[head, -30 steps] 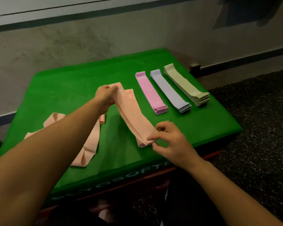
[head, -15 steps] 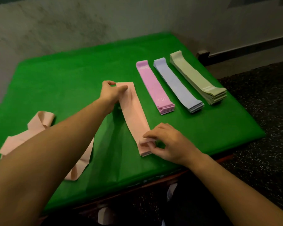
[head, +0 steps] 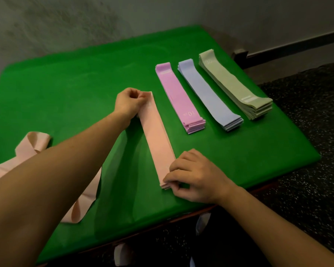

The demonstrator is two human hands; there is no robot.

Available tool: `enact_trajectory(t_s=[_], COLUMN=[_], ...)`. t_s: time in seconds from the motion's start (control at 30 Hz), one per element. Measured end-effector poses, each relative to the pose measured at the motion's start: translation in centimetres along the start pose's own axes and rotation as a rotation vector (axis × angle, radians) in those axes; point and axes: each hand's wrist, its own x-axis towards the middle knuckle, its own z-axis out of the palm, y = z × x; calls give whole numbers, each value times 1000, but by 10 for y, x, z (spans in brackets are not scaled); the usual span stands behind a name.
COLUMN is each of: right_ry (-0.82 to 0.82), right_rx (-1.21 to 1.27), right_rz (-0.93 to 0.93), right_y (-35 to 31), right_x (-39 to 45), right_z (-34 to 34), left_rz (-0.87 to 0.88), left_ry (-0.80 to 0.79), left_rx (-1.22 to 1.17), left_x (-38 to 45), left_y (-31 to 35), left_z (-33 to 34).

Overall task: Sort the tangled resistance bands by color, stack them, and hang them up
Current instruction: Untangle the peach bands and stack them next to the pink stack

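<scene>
You're squaring the peach band stack point(head: 158, 139): your left hand point(head: 128, 103) pinches its far end, your right hand point(head: 193, 176) its near end. Next, untangle the loose peach bands point(head: 33, 149).

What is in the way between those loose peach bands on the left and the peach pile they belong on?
Only the person's own left forearm crosses over the loose peach bands. The green mat between them and the peach stack is bare. Both hands, left hand and right hand, pinch the stack's ends.
</scene>
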Motion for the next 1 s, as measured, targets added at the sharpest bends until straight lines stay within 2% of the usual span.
enact_trajectory(t_s=[0.1, 0.23, 0.37, 0.53, 0.63, 0.73, 0.83, 1.0], right_ry=[-52, -67, -29, 60, 176, 249, 170, -156], right_rx=[13, 70, 126, 145, 192, 200, 226, 253], right_rz=[26, 86, 163, 247, 318, 344, 373, 462], right_y=[-3, -3, -6, -8, -17, -36, -58, -86], right_x=[1, 2, 2, 2, 7, 22, 46, 87], right_z=[-2, -4, -8, -10, -9, -6, 2, 23], left_rz=[51, 47, 163, 350, 507, 572, 577, 469], left_ry=[24, 89, 110, 92, 149, 148, 162, 144], left_rx=[157, 142, 135, 209, 240, 372, 550, 617], left_x=[4, -2, -28, -80, -124, -159, -175, -198], left_y=[1, 0, -8, -28, -42, -63, -92, -130], left_z=[1, -9, -32, -76, -108, -136, -162, -184])
